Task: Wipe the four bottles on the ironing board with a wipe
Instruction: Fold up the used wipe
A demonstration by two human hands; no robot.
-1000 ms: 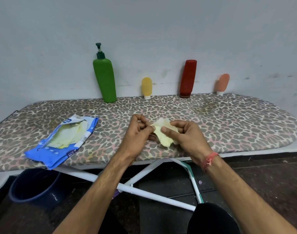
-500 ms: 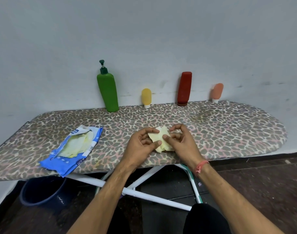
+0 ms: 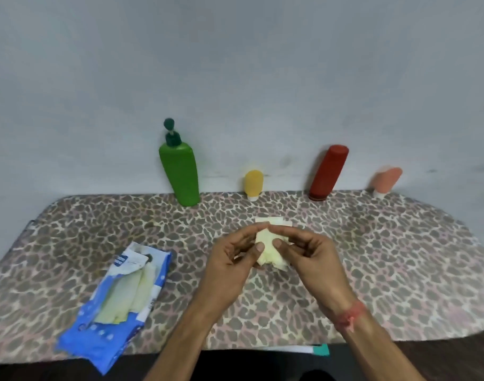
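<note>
Against the wall at the back of the leopard-print ironing board [image 3: 400, 257] stand a tall green pump bottle [image 3: 181, 174], a small yellow bottle [image 3: 253, 183], a red bottle [image 3: 328, 171] and a small peach bottle [image 3: 386, 179]. Over the middle of the board, my left hand [image 3: 229, 268] and my right hand [image 3: 315, 259] together pinch a pale yellow wipe [image 3: 271, 248], which is folded and crumpled between the fingertips. Both hands are well in front of the bottles and touch none of them.
An open blue wipe packet [image 3: 117, 303] with pale wipes showing lies on the board's front left, partly over the edge. A red thread band circles my right wrist [image 3: 350, 316]. The grey wall rises right behind the bottles.
My view has tilted up and closer to the board. Both hands moved forward over the board while working the wipe between the fingers; the bottles and the packet stayed put.
</note>
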